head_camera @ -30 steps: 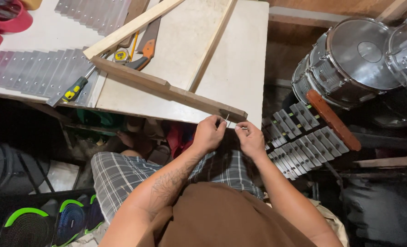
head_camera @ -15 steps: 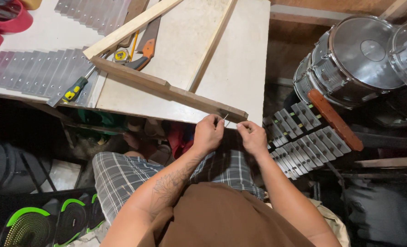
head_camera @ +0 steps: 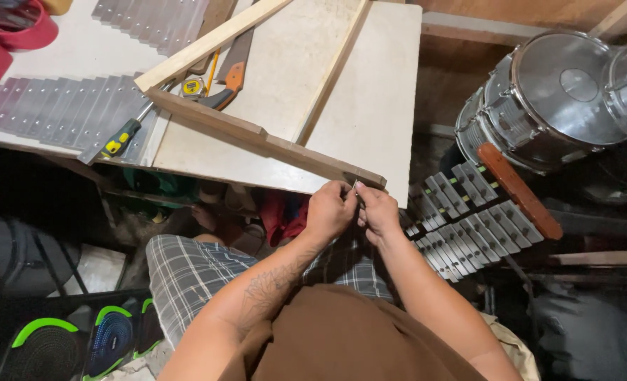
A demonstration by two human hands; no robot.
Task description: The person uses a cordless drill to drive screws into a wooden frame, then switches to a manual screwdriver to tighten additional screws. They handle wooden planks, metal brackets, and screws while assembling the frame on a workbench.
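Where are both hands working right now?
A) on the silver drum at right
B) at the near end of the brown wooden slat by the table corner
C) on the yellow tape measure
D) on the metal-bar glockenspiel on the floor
B: the left hand and right hand meet at the near end of the brown wooden slat, pinching something small at the corner of the pale table.

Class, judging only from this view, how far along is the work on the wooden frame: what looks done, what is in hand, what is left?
Done, it seems: the dark wooden strip lies across two pale slats on the white board. In hand: the left hand and right hand pinch something small at the strip's near end; what it is cannot be told. Left: the metal bars lie loose on the table, and the handsaw and tape measure are still out.
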